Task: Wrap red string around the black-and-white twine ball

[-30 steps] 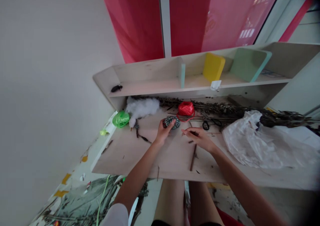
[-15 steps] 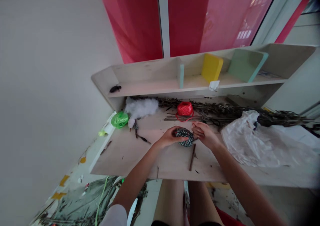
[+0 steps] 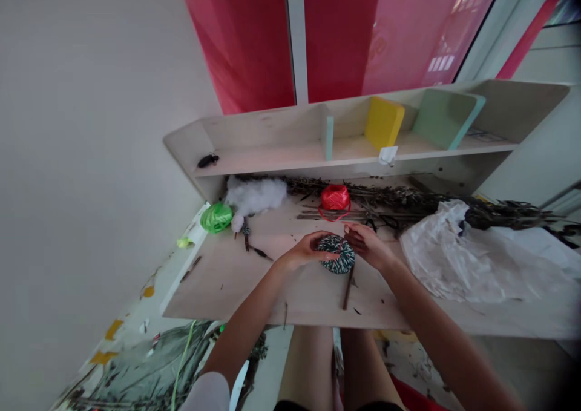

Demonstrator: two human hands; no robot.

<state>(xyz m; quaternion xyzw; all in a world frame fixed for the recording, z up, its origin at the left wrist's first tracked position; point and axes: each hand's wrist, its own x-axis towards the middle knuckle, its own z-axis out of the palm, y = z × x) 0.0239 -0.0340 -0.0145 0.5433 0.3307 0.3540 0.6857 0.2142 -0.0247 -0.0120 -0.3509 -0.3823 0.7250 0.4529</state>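
so, from here i read the left hand (image 3: 307, 249) curled over the green-and-white twine ball (image 3: 336, 255), fingers across its top. the right hand (image 3: 367, 245) is just beside it, fingers bent; i cannot tell if they touch. the ball sits on the pale wooden board (image 3: 254, 284), lower centre of frame, no loose strand visible. the red raffia ball (image 3: 334, 197) lies apart, further up.

Person's own body seen from above, 2 bare forearms, left forearm (image 3: 245, 326) and right forearm (image 3: 436, 314), bare left hand (image 3: 307, 249) and bare right hand (image 3: 368, 246), short white sleeve (image 3: 204, 394) with rounded edge on left arm, 2 bare thighs (image 3: 306, 362), dark shorts hem (image 3: 299, 407)
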